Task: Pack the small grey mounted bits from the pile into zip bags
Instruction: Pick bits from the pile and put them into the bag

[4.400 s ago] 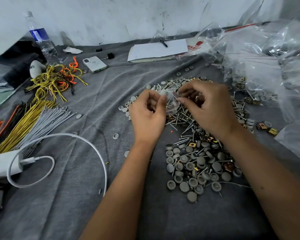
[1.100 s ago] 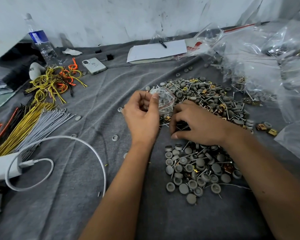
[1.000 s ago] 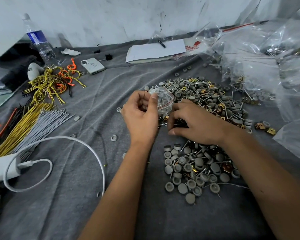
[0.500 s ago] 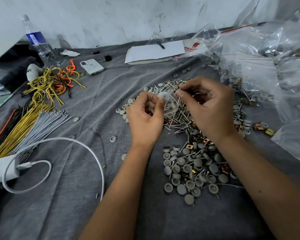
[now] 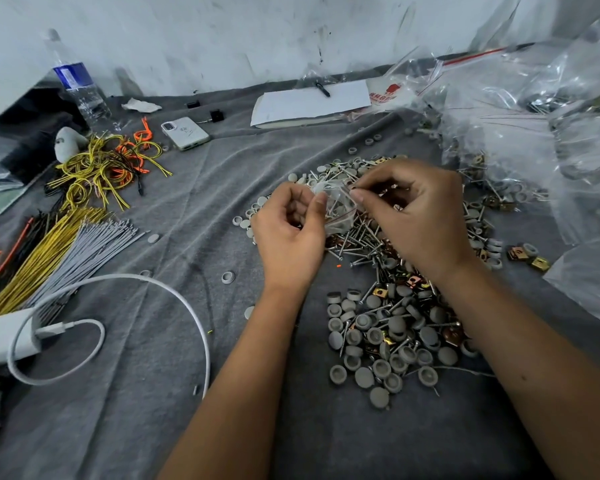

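Grey felt cloth [image 5: 160,427] covers the whole work surface, wrinkled, running back to a scuffed white wall [image 5: 222,29]. Open cloth lies in the near left and centre, crossed only by a looping white charging cable [image 5: 174,292]. To the right, room tightens: crinkled clear plastic bags [image 5: 534,109] heap up to the frame's edge, cut off there.

Both hands meet over the far part of the pile [image 5: 388,327] of small grey mounted bits, round domed heads on thin metal shanks, mixed with brassy square clips. Left hand [image 5: 291,237] pinches one side of a small clear zip bag [image 5: 336,209], fingers curled inward, thumb up against the film. Right hand [image 5: 416,216] has thumb and forefinger narrowed at the bag's mouth; whether they hold a bit or just the plastic, I cannot tell, as the fingers hide it. Shanks show faintly through the bag.

Left edge: bundles of yellow and grey cable ties [image 5: 63,251], straight and stiff, partly cut off. Beyond them, tangled yellow and orange wire ties [image 5: 101,168], a white phone [image 5: 185,132] lying flat, a water bottle [image 5: 78,88], and a white notepad [image 5: 309,102] with a pen on top.
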Demonstrator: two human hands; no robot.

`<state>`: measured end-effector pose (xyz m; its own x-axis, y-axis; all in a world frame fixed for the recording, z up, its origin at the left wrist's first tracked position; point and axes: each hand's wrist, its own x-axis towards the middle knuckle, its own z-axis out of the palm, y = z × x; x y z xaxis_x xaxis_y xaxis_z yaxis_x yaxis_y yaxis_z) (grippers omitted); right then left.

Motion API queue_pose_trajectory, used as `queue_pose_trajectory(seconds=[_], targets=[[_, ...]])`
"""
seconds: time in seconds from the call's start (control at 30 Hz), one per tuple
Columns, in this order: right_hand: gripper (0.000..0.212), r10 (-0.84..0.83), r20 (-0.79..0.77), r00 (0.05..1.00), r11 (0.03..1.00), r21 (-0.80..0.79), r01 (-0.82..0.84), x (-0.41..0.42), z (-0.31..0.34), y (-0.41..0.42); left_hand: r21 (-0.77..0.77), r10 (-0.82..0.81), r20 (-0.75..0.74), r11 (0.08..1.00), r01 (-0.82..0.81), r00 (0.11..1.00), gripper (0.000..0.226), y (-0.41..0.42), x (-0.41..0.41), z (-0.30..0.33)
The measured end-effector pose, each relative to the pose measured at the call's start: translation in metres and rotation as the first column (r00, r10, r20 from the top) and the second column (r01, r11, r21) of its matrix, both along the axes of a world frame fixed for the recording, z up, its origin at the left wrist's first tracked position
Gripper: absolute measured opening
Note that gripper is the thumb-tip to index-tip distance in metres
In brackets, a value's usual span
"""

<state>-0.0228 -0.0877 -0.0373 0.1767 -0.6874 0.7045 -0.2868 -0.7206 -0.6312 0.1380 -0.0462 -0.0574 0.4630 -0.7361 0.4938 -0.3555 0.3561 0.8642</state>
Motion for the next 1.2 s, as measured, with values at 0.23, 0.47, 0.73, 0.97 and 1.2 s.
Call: queue_pose_trajectory(seconds=[0.23, 0.47, 0.73, 0.97, 1.2], targets=[[0.012, 0.217, -0.203, 0.955, 0.975, 0.084, -0.204, -0.001, 0.000, 0.003, -0.017, 0.034, -0.012, 0.999, -0.034, 0.999, 0.017, 0.000, 0.002, -0.002], [0.008, 0.707, -0.355, 0.611, 0.681, 0.575, -0.454, -0.008, 0.007, 0.002, -0.002, 0.081, -0.047, 0.997, -0.082, 0.996, 0.026, -0.002, 0.003, -0.001], [0.017, 0.798, -0.437, 0.415, 0.597, 0.669, -0.442, -0.005, 0.011, 0.007, -0.001, 0.084, -0.058, 0.996, -0.085, 0.995, 0.029, -0.004, 0.004, -0.001], [0.014, 0.757, -0.486, 0.437, 0.648, 0.648, -0.401, 0.002, 0.010, 0.013, 0.002, 0.081, -0.058, 0.997, -0.081, 0.995, 0.024, -0.004, 0.005, -0.002], [0.013, 0.659, -0.436, 0.613, 0.735, 0.546, -0.402, 0.001, 0.011, 0.010, -0.004, 0.081, -0.085, 0.997, -0.082, 0.993, 0.024, -0.004, 0.005, -0.003]])
